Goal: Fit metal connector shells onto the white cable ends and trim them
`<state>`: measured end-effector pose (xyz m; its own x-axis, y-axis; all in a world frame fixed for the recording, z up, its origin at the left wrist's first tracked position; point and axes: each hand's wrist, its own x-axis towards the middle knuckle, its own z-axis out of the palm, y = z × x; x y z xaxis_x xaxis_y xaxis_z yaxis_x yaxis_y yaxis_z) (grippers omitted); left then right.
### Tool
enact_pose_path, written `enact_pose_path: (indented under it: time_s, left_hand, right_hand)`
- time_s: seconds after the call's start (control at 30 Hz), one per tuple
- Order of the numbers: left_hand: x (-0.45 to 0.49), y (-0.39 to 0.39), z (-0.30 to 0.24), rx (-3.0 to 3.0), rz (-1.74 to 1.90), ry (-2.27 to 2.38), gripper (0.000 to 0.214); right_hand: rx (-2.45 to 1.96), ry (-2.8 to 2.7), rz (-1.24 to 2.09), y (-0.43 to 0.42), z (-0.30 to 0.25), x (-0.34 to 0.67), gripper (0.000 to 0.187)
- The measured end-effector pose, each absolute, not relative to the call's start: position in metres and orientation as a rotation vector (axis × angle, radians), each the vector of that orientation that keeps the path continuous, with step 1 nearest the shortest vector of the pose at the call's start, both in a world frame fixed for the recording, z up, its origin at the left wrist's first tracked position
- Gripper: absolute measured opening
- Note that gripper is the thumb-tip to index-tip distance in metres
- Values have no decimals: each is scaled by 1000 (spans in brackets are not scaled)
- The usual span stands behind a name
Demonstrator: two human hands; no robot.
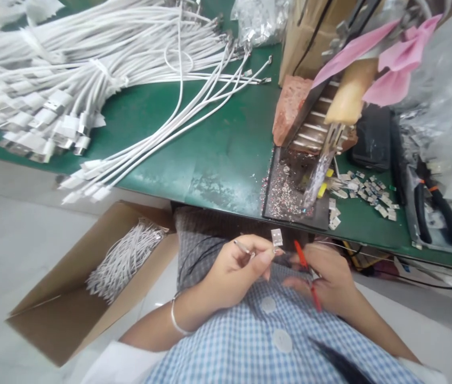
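My left hand (240,269) is closed, with thumb and forefinger pinching a small metal USB plug (276,238) that points upward. A thin metallic piece (244,247) also shows between its fingers; its kind is unclear. Just to the right, my right hand (328,272) is wrapped around a red-handled hand tool (301,254). The tool's working end is blurred and partly hidden, so I cannot tell pliers from scissors. Both hands are above my lap, in front of the green table's (226,154) near edge, with the plug and tool apart.
Bundled white USB cables (58,101) and a loose group of cables (158,136) lie on the table. A soldering iron (340,114) rests over a brick (292,104). Loose plugs (370,189) and black-handled pliers (436,202) are rightward. Below left, a cardboard box (46,325) holds white cables.
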<state>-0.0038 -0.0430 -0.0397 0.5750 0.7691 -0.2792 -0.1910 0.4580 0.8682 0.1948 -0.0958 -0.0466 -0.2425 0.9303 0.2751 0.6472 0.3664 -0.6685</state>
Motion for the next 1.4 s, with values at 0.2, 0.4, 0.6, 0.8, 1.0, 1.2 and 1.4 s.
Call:
enact_pose_path:
  time_s: [0.2, 0.4, 0.6, 0.8, 1.0, 1.2, 1.4]
  left_hand:
    - [-6, -44, -42, 1023, 706, 731, 29]
    - [-7, -43, -43, 1109, 714, 706, 23]
    - [-7, -41, -43, 1207, 750, 652, 16]
    - [-6, -40, -41, 1264, 768, 665, 17]
    - [-6, -39, -41, 1475, 880, 650, 9]
    - [-7, -37, -42, 1605, 985, 641, 15]
    - [-7, -36, -41, 1645, 1023, 616, 18]
  right_hand:
    - [-1360, -1979, 483, -87, -48, 195, 52]
    - [-1378, -1931, 596, -84, -49, 194, 48]
    - [-1350, -1941, 625, -83, -51, 195, 51]
    - [-1333, -2004, 607, -83, -55, 196, 53]
    - [-1336, -2036, 540, -82, -53, 194, 52]
    - [-1343, -2056, 519, -85, -55, 196, 44]
    - [-1366, -2054, 487, -88, -58, 194, 40]
